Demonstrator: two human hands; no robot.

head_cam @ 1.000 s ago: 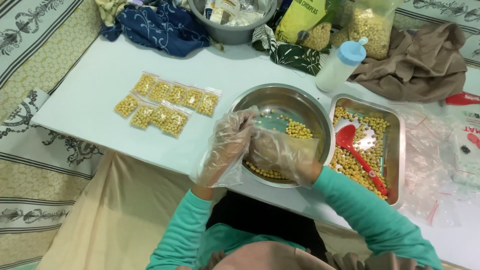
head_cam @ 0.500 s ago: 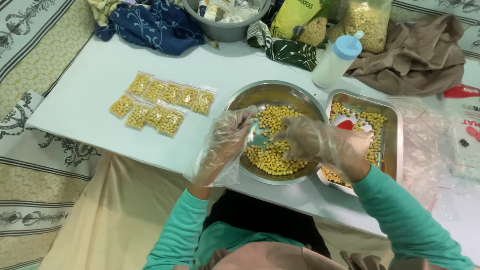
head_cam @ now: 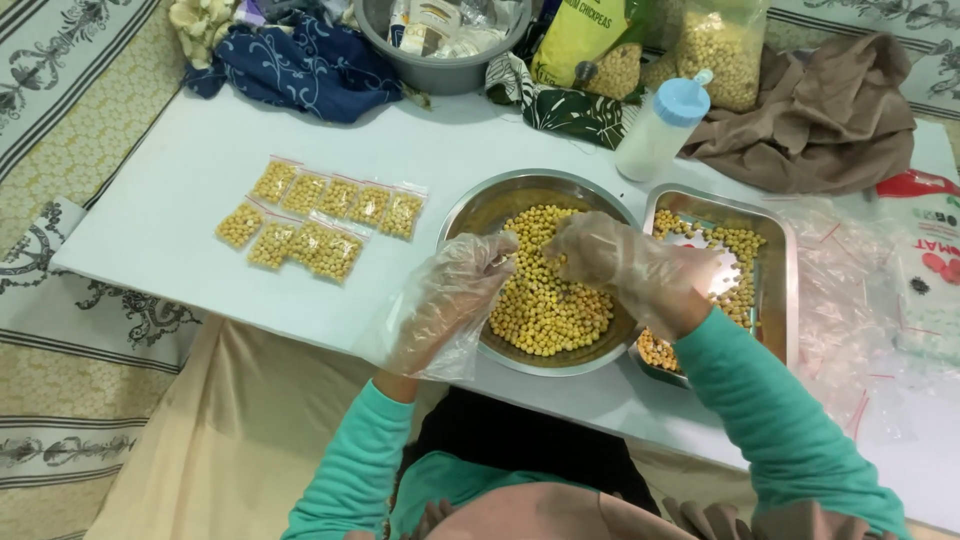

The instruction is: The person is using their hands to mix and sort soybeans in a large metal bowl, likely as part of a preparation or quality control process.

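Chickpeas in steel bowl; gloved left hand and right hand half-curled above, grip unclear.

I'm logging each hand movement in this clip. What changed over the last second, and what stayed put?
The right hand moved from the round steel bowl out over the steel tray, then back over the bowl's chickpeas, next to the left hand. The red scoop seen earlier in the tray is no longer visible. The left hand stayed at the bowl's rim; the filled small bags and the bottle did not move.
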